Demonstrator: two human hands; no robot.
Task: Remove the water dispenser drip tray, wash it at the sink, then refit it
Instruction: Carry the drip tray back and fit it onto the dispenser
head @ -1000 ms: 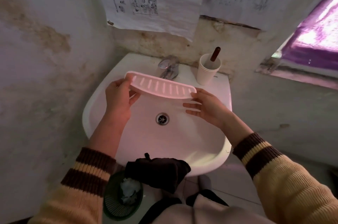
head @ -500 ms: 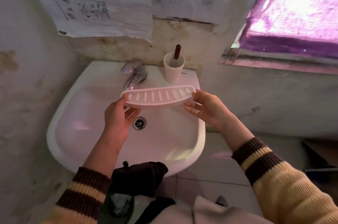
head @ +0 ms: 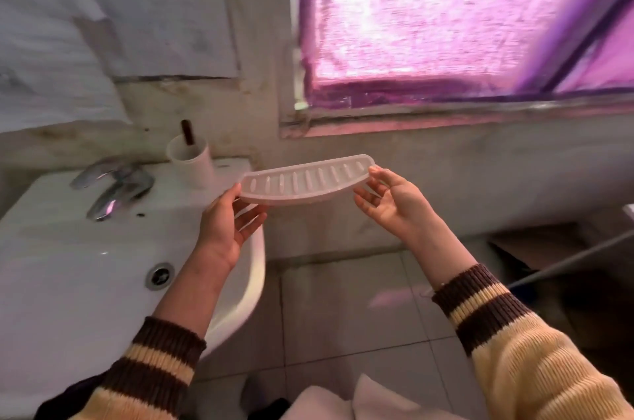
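Note:
The white slotted drip tray [head: 305, 179] is held level in the air, to the right of the white sink [head: 85, 268] and above the tiled floor. My left hand [head: 224, 224] pinches its left end between thumb and fingers. My right hand [head: 394, 203] holds its right end by the fingertips. The chrome tap [head: 113, 186] stands at the back of the sink, and the drain [head: 158, 273] shows in the basin. The water dispenser is out of sight.
A white cup [head: 194, 158] with a brown-handled item stands on the sink's back ledge. A purple-lit window [head: 446, 24] fills the wall ahead. Papers hang on the wall at the left. A brown box [head: 549, 248] and a grey pole lie at the right on the floor.
Both hands have carried the tray from over the basin to the right, past the sink's edge. The view has swung right toward the window.

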